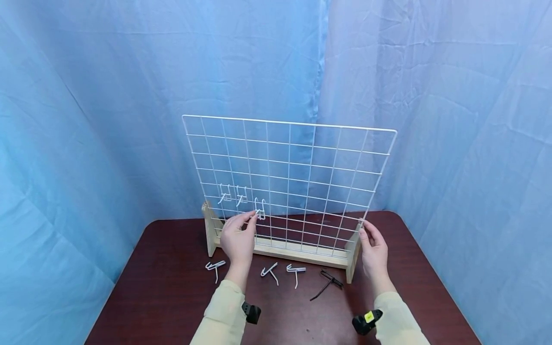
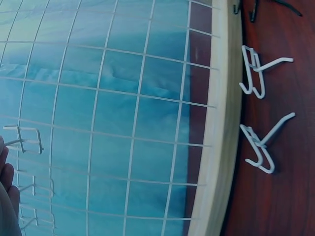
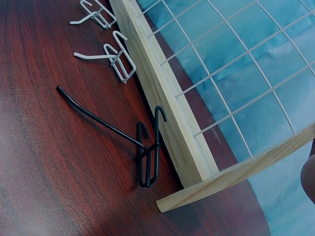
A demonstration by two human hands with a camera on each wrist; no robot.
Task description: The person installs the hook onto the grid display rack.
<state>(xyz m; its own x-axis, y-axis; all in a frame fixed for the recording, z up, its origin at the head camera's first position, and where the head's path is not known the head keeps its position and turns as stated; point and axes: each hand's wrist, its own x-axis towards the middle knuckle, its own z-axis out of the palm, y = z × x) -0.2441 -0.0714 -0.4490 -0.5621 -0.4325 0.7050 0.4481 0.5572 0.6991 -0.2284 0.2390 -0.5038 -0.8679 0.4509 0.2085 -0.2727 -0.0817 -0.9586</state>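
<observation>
My left hand pinches the prong of a white wire hook between thumb and fingers, in front of a white wire grid panel. In the left wrist view the same hook's frame lies against the grid wires; whether it is caught on one I cannot tell. Two more white hooks hang on the grid to the left, one nearer hook and one farther hook. At the panel's right edge, just above the wooden stand, my right hand grips the frame between thumb and fingers.
On the dark red table before the stand lie a white hook at left, two white hooks near the middle, one of them a tilted hook, and a longer black hook by the stand's right foot. Blue curtains surround the table.
</observation>
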